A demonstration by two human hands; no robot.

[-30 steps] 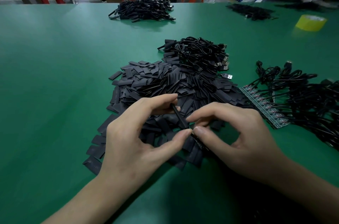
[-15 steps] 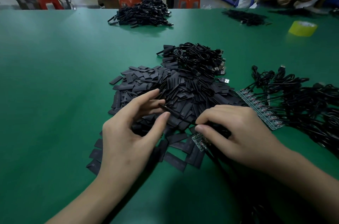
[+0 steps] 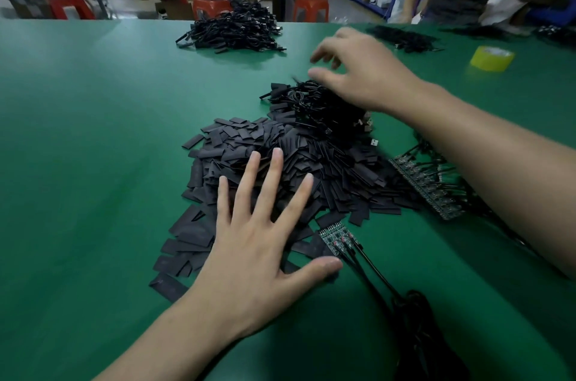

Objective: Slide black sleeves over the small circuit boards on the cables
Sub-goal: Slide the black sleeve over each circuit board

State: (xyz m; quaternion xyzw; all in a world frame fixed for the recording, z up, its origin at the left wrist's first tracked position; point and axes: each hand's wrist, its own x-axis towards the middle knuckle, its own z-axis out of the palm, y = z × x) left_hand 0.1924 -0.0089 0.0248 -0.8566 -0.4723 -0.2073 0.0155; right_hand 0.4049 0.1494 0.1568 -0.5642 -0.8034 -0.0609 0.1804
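At lower centre, the left hand [image 3: 258,243] lies spread wide on the pile of black sleeves [image 3: 311,162], thumb beside the circuit boards [image 3: 338,238]. Toward upper centre, the blurred right hand [image 3: 364,75], fingers loosely parted and empty, hovers over the cable heap [image 3: 314,103]

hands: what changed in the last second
The right hand let go of the board strip and reached away over the cable pile. The left hand let go too and now spreads open over the sleeve pile. The boards row and tape roll stayed put.
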